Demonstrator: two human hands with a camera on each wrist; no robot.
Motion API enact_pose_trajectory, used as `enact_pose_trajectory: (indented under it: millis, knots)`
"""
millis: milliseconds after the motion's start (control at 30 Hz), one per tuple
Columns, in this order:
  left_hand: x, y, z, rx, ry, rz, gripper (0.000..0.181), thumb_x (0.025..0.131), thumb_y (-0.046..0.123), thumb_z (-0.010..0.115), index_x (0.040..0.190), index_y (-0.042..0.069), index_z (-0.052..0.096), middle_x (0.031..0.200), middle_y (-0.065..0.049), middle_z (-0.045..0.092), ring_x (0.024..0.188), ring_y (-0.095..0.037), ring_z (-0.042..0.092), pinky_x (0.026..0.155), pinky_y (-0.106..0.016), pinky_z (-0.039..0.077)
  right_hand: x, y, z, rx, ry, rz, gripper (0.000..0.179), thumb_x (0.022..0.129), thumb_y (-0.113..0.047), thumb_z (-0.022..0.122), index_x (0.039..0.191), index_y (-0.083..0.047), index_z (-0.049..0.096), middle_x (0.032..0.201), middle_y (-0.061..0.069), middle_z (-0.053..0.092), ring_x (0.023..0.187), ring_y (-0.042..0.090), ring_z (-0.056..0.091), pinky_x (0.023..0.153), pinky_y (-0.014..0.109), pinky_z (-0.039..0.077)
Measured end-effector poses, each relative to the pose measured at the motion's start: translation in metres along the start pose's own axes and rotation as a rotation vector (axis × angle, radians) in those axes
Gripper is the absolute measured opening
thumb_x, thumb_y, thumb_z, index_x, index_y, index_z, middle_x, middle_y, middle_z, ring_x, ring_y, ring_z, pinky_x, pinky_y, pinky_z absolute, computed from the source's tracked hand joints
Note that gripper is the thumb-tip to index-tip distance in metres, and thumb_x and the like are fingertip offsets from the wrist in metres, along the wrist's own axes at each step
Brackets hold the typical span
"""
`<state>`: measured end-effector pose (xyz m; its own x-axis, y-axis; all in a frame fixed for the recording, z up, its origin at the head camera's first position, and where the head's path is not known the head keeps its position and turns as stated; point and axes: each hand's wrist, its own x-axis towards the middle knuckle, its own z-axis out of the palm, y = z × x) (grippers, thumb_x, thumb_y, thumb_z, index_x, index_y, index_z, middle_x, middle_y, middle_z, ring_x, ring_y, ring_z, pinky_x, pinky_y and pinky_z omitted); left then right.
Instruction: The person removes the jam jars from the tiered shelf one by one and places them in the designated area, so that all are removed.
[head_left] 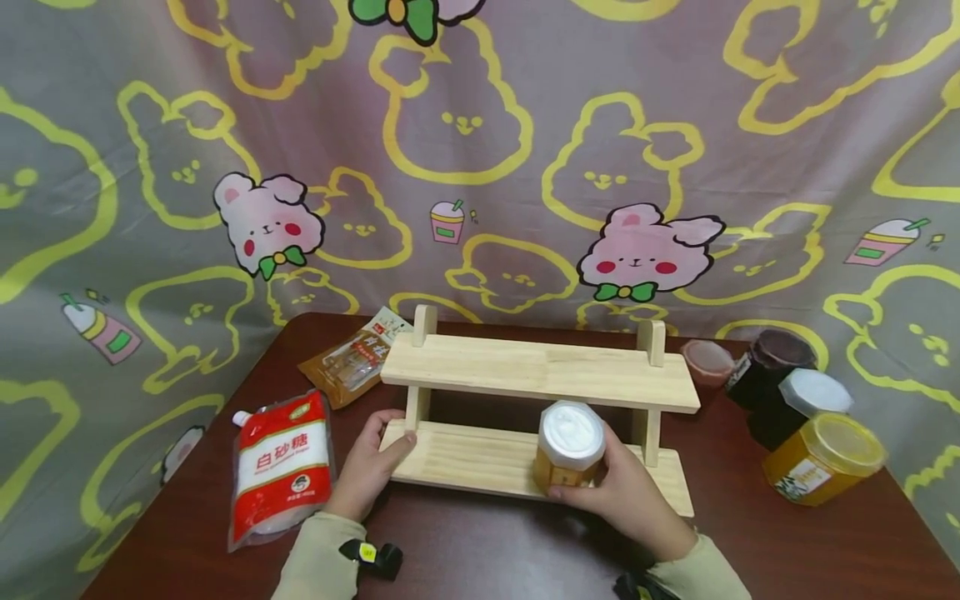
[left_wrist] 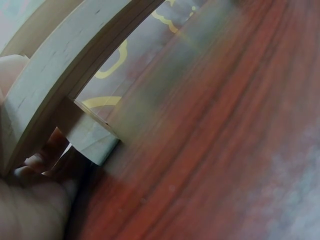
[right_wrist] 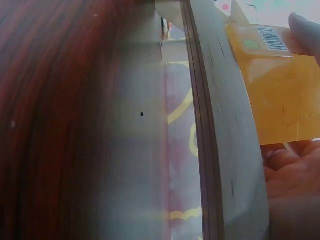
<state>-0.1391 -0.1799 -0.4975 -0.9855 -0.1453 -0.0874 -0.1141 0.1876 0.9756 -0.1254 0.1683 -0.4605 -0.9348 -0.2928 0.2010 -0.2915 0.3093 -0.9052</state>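
Note:
A two-tier wooden rack (head_left: 480, 454) stands on the dark red table. My left hand (head_left: 372, 462) grips the left end of its lower shelf, thumb on top and fingers round the edge; the left wrist view shows fingers under the board (left_wrist: 55, 65). My right hand (head_left: 626, 492) holds an upright jar (head_left: 572, 442) with a white lid and amber contents at the right part of the lower shelf. In the right wrist view the jar (right_wrist: 282, 95) shows a barcode label and overlaps the shelf edge (right_wrist: 230, 120), fingers curled round it.
Left of the rack lie a red and white sugar pouch (head_left: 283, 471) and a brown packet (head_left: 352, 362). On the right stand a reddish jar (head_left: 708, 367), a dark jar (head_left: 772, 367), a white-lidded dark jar (head_left: 806, 400) and a yellow jar (head_left: 825, 454). A patterned curtain (head_left: 510, 208) hangs behind.

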Motion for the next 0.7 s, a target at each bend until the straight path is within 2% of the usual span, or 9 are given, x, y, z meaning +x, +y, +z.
enact_pose_trajectory:
  millis: [233,400,700]
  knots:
    - [0.001,-0.002,0.002,-0.025,0.002,0.002,0.038,0.094,0.015,0.069,0.128,0.011,0.052,0.112,-0.014,0.061,0.089,-0.021,0.060,0.078,-0.031,0.048,-0.001,0.000,-0.001,-0.013,-0.003,0.010,0.095,0.066,-0.019,0.096,0.144,-0.007,0.043,0.130,0.008,0.061,0.117,0.016,0.058,0.097,0.026,0.047]
    - [0.000,-0.002,0.003,-0.006,0.005,0.006,0.039,0.094,0.016,0.070,0.128,0.011,0.051,0.116,-0.014,0.062,0.092,-0.020,0.060,0.080,-0.032,0.047,-0.004,0.000,-0.004,-0.050,0.006,0.023,0.093,0.066,-0.022,0.096,0.142,-0.007,0.045,0.129,0.006,0.062,0.117,0.015,0.058,0.097,0.026,0.046]
    - [0.000,-0.002,0.001,-0.006,0.003,0.007,0.040,0.094,0.018,0.070,0.129,0.010,0.051,0.117,-0.014,0.061,0.091,-0.020,0.060,0.079,-0.031,0.048,-0.010,0.001,-0.011,-0.033,0.039,0.010,0.087,0.065,-0.015,0.095,0.137,-0.004,0.047,0.124,0.010,0.063,0.110,0.009,0.059,0.092,0.023,0.048]
